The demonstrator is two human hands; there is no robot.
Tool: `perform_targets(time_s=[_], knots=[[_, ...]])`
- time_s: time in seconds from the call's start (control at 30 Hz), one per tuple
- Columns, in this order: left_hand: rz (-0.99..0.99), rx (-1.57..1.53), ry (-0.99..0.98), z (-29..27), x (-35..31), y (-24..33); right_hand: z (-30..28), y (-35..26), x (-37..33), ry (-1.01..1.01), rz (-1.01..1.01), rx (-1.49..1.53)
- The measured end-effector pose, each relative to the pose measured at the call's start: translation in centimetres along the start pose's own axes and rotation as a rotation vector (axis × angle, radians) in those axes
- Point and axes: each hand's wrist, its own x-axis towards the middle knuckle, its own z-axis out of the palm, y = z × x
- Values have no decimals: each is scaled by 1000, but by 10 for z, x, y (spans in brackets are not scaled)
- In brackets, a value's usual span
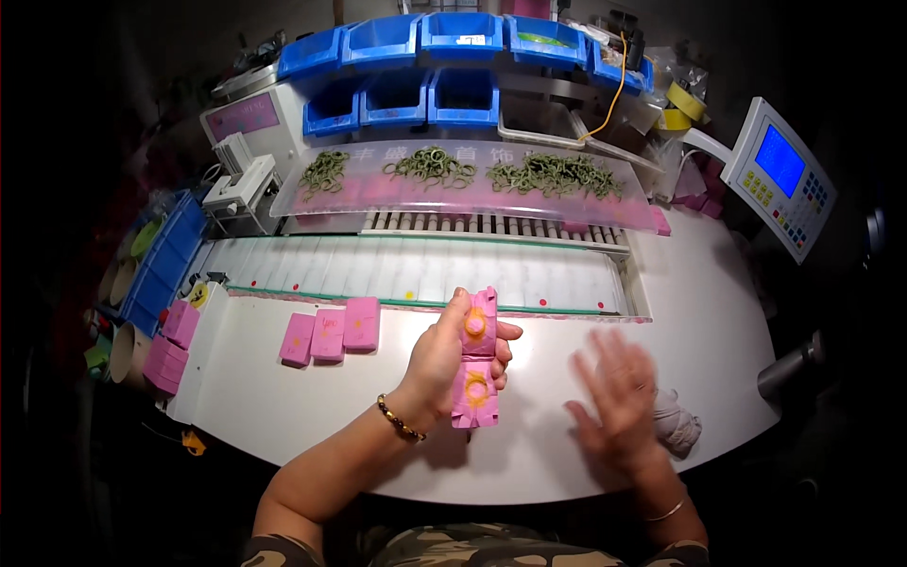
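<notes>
Over the front of the white table, my left hand [439, 364] grips an opened pink rubber mould [480, 361], thumb on its left side and fingers curled behind and around its right. The mould's two halves lie one above the other, each with a yellow-orange ring-shaped mark. To the right, my right hand [614, 397] is raised over the table, blurred by motion, with fingers spread and nothing visible in it. A crumpled grey cloth [676, 423] lies beside that hand, partly hidden by it. Three pink blocks [328, 335] stand in a row left of my left hand.
Ahead runs a strip of pale panels [435, 274] with a green edge, and rollers behind it. A clear tray [378, 200] above carries piles of green ring-shaped pieces [557, 175]. Blue bins [463, 97] stand behind. At right are a control panel [782, 175] and a dark cylinder [792, 370].
</notes>
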Motion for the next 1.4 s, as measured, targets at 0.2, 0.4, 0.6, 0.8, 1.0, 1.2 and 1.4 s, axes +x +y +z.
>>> perform_targets(time_s=[0.2, 0.4, 0.6, 0.8, 1.0, 1.2, 1.4], knots=[[-10, 39, -6, 9, -1, -9, -17, 49, -26, -332, 257, 176], [-55, 35, -22, 18, 4, -27, -35, 41, 5, 43, 118, 3], [15, -66, 78, 23, -2, -29, -35, -15, 42, 281, -200, -249], [-23, 231, 156, 15, -23, -34, -3, -22, 38, 71, -275, -27], [-21, 93, 43, 7, -21, -24, -38, -7, 73, 243, -149, -71], [248, 62, 2, 3, -20, -16, -36, -52, 58, 270, -262, -120], [218, 214, 113, -4, -26, -25, -27, -32, 59, 48, -229, 47]])
